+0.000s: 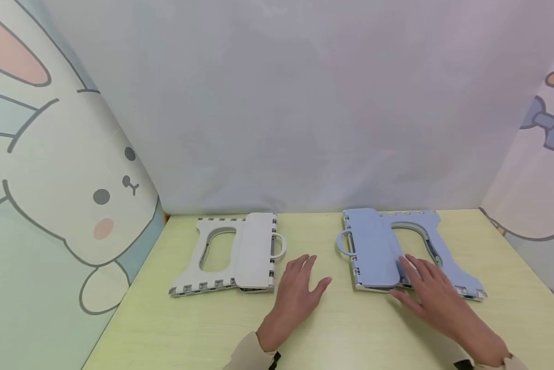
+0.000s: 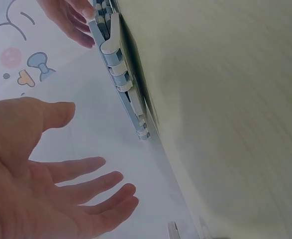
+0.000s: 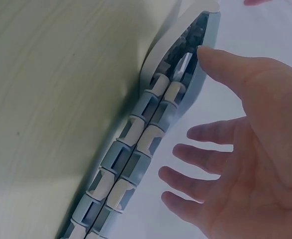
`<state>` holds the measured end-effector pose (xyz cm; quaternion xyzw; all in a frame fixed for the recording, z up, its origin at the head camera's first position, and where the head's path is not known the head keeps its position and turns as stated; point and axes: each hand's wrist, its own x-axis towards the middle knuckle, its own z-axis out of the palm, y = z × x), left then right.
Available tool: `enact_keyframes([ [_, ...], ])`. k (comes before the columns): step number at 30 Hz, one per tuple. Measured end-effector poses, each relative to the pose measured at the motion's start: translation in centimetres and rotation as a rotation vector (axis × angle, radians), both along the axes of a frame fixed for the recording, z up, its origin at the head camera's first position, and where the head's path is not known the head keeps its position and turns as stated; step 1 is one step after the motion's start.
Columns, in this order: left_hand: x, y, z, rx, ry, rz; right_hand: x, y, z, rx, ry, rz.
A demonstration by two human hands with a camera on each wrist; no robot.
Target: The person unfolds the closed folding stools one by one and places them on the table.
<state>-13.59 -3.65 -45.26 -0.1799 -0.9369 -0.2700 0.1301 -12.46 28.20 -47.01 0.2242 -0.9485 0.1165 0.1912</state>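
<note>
Right hand (image 1: 436, 304) is spread over folded blue stool (image 1: 374, 251)

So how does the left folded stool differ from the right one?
The left stool is white; the right stool is pale blue. The left stool's handle points right, while the right stool's handle points left. Both lie folded flat on the table, and each has one loop handle.

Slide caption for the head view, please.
White stool and blue stool lying folded on a table, left hand beside the white one, right hand at the blue.
</note>
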Motion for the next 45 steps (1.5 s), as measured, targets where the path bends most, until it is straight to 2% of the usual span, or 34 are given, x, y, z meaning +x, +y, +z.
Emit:
enact_keyframes([
  [14, -0.4, 2.1, 0.0, 0.044, 0.002, -0.016, -0.4, 1.3, -0.4, -0.008, -0.021, 0.016],
  [24, -0.7, 3.3, -0.1, 0.093, -0.03, -0.049, -0.8, 1.9, -0.7, -0.026, 0.011, 0.047],
  [36, -1.0, 4.9, -0.1, 0.15, -0.116, -0.021, -1.4, 2.6, -1.1, -0.037, 0.07, 0.114],
  [45, -1.3, 6.1, -0.4, 0.167, -0.113, -0.024, -1.6, 2.9, -1.2, -0.045, 0.066, 0.132],
])
